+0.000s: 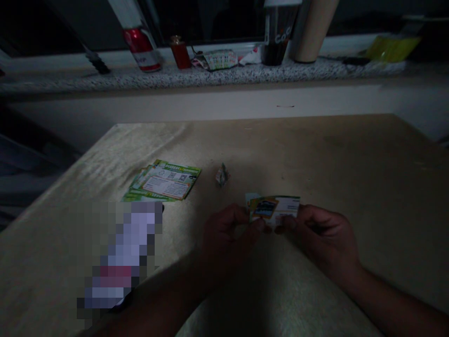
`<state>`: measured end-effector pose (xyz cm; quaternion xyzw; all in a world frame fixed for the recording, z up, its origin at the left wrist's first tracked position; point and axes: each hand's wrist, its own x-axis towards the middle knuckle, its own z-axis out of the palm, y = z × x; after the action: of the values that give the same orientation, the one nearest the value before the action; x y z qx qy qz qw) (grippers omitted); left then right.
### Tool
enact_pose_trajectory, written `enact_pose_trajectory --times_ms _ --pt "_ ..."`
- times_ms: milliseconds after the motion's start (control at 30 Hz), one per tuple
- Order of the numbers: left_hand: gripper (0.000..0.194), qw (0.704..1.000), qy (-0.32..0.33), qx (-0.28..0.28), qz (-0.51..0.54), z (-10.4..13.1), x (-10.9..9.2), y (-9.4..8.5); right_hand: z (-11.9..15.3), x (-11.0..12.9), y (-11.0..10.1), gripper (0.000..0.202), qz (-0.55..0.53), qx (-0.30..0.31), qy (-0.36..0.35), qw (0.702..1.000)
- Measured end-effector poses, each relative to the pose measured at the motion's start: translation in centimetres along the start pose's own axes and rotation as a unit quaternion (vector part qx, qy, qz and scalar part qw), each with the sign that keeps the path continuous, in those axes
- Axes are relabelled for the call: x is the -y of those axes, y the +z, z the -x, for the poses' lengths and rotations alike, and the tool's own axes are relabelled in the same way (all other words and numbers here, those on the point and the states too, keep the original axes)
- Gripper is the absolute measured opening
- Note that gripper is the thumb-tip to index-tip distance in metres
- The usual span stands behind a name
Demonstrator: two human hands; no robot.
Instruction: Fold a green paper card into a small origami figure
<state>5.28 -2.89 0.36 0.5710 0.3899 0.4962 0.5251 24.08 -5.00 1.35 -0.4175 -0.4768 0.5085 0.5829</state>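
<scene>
Between my two hands is a small printed card [277,206], white and yellow with a dark picture on it. A second, paler card edge [251,198] peeks out behind its left side. My left hand [231,231] pinches the card's lower left with thumb and fingers. At its right end, my right hand [324,234] grips it the same way, thumb in front. Beyond my left hand lies a small crumpled wrapper [222,176]. Farther left, a fanned pile of green and white printed cards [171,180] rests on the table.
A pixelated oblong object [129,252] lies on the table [333,154] at left. Along the granite sill [115,80] behind stand a red can [140,49], a red lighter [180,52], a crumpled packet [219,60], a dark-filled cup [278,35] and a tan cylinder [314,32].
</scene>
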Motion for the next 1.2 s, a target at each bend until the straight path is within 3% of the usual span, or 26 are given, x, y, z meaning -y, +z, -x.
enact_pose_trajectory --times_ms 200,300,767,1200 --pt "0.029 0.996 -0.062 -0.051 0.032 -0.4 -0.3 0.7 -0.1 -1.0 -0.6 0.017 -0.030 0.005 0.055 0.998" --pt "0.031 0.993 -0.093 -0.048 0.061 -0.6 -0.5 0.8 -0.1 -1.4 -0.8 0.018 -0.037 0.003 0.071 0.997" --pt "0.028 0.991 -0.105 -0.050 0.061 -0.9 -0.8 0.6 -0.7 -0.9 -0.9 0.021 -0.039 0.002 0.129 0.991" --pt "0.028 0.988 -0.130 -0.068 0.043 -1.4 -1.3 0.6 -0.8 -0.2 -0.7 0.021 0.046 -0.024 0.082 0.995"
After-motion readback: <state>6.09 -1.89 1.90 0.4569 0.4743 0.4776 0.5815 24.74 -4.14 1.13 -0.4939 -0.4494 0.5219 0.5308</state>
